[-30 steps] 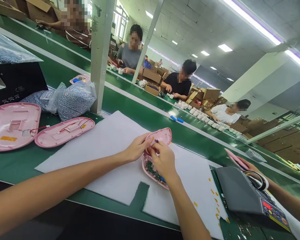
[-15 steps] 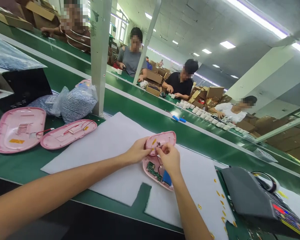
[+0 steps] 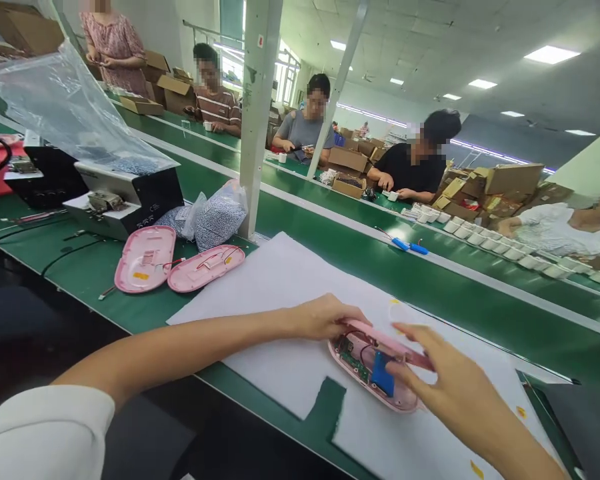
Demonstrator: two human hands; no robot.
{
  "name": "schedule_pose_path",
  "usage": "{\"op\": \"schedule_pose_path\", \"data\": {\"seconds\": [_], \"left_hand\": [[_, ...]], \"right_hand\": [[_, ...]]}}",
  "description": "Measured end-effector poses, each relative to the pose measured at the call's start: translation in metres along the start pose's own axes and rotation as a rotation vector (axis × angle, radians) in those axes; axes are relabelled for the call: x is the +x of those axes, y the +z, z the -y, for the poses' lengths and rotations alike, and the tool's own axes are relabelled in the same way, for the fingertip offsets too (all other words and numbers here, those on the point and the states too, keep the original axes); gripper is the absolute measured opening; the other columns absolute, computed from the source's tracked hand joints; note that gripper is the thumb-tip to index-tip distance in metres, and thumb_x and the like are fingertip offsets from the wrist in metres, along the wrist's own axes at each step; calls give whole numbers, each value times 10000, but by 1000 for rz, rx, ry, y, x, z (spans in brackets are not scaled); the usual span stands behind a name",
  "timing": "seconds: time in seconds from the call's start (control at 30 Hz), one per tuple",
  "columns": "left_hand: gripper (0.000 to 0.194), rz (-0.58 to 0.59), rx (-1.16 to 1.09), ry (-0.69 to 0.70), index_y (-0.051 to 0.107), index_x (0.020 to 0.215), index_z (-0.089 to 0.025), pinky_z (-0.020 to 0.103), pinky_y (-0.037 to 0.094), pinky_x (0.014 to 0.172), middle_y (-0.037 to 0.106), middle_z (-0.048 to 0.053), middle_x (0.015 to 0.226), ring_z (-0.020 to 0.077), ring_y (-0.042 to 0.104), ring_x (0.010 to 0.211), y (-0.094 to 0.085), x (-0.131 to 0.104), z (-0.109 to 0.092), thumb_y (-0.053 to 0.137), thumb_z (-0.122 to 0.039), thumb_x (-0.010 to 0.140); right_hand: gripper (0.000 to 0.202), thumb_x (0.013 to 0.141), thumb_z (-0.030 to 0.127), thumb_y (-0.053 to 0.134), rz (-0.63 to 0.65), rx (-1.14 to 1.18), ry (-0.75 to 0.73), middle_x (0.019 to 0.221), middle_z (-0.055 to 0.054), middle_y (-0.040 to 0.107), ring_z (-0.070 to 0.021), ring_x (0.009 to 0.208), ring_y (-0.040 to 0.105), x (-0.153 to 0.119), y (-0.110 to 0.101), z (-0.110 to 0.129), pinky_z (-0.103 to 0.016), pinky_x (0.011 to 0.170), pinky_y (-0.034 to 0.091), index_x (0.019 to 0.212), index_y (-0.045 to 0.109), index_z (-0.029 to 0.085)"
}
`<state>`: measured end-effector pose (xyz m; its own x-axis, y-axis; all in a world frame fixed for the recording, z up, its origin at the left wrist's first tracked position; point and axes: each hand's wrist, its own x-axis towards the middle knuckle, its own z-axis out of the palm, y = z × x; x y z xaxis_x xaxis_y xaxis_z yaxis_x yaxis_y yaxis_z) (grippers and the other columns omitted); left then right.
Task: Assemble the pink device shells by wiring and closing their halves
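Observation:
A pink shell half (image 3: 387, 341) is tilted over the other pink shell half (image 3: 405, 402), which lies on the white sheet (image 3: 270, 287). Inside the lower half are a green circuit board (image 3: 353, 362), a blue battery (image 3: 383, 373) and thin wires. My left hand (image 3: 325, 317) grips the left end of the upper half. At its right end, my right hand (image 3: 450, 373) has thumb and fingers spread around the edge, with the thumb near the battery; whether it touches the shell is unclear.
Two more wired pink shell halves (image 3: 146, 263) lie at the left, beside bags of small parts (image 3: 220, 217) and a black-and-white machine (image 3: 130, 193). A post (image 3: 260, 120) rises behind them. Blue batteries (image 3: 409, 245) lie beyond the sheet. Several people sit across the green bench.
The view has turned left. The upper shell half has swung down over the lower one. My right hand has let go of the wires and opened, moving to the shell's right end.

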<state>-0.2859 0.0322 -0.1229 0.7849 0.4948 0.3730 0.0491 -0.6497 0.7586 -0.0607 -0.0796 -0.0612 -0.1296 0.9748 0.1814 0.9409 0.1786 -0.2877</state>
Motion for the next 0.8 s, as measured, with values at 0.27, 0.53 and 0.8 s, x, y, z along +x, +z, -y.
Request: {"op": "schedule_pose_path", "data": {"seconds": [0.27, 0.53, 0.8], "left_hand": [[474, 192, 206, 111, 675, 1110, -172, 328, 476, 932, 690, 83, 1090, 223, 624, 1028, -20, 12, 14, 480, 53, 742], [490, 87, 294, -155, 551, 1306, -271, 454, 388, 1092, 486, 94, 1425, 269, 443, 1319, -79, -63, -32, 639, -139, 842], [284, -213, 613, -86, 600, 1087, -173, 412, 399, 1078, 638, 95, 1131, 207, 548, 1102, -47, -149, -10, 428, -48, 899]], "right_hand": [[982, 690, 518, 705, 352, -97, -6, 1517, -149, 385, -364, 1361, 417, 11, 31, 14, -484, 1060, 423, 1525, 291, 211], [826, 725, 421, 643, 106, -95, -167, 1256, -115, 605, -310, 1052, 633, 11, 70, -19, -414, 789, 568, 1489, 352, 310], [915, 661, 670, 637, -114, -240, 58, 1135, -202, 649, -393, 933, 646, 162, 37, -61, -449, 642, 470, 1435, 454, 217]]}}
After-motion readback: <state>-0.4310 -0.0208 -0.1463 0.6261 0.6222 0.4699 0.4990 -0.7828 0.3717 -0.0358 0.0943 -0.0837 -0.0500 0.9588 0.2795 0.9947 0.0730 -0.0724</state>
